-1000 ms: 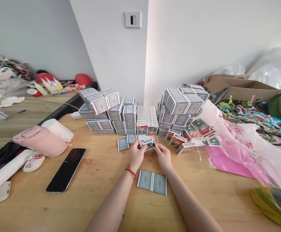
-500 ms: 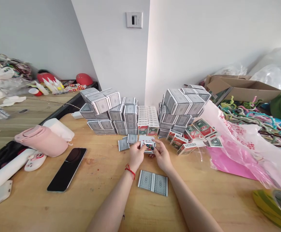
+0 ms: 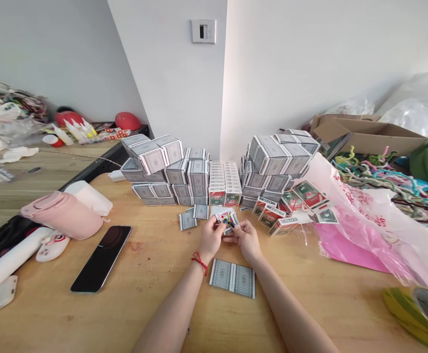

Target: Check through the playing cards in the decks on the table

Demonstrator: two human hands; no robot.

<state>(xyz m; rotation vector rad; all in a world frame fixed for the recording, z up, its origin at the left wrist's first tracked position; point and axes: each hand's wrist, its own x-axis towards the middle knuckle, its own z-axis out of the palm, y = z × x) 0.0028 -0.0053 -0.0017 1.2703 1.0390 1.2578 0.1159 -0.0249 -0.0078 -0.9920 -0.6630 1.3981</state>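
Between my two hands, above the wooden table, are playing cards (image 3: 222, 216) with a picture card facing me. My left hand (image 3: 211, 239) grips them from the left, thumb on the front card. My right hand (image 3: 248, 239) pinches cards on the right, and its fingers partly hide them. Beneath my wrists lie face-down playing cards (image 3: 232, 278) side by side, patterned in grey. More face-down cards (image 3: 195, 215) rest left of my hands. Just beyond stand red and green card boxes (image 3: 225, 182) in two columns.
Tall stacks of grey-backed card blocks stand left (image 3: 158, 169) and right (image 3: 276, 162). Loose card boxes (image 3: 276, 215) lean at the right. A black phone (image 3: 101, 259) and pink bottle (image 3: 65, 213) lie left. Pink plastic (image 3: 354, 240) and yellow tape (image 3: 416, 314) are at the right.
The cards in my hands have tilted and spread apart, so more of the front picture card shows. My right fingers have shifted slightly to the right.
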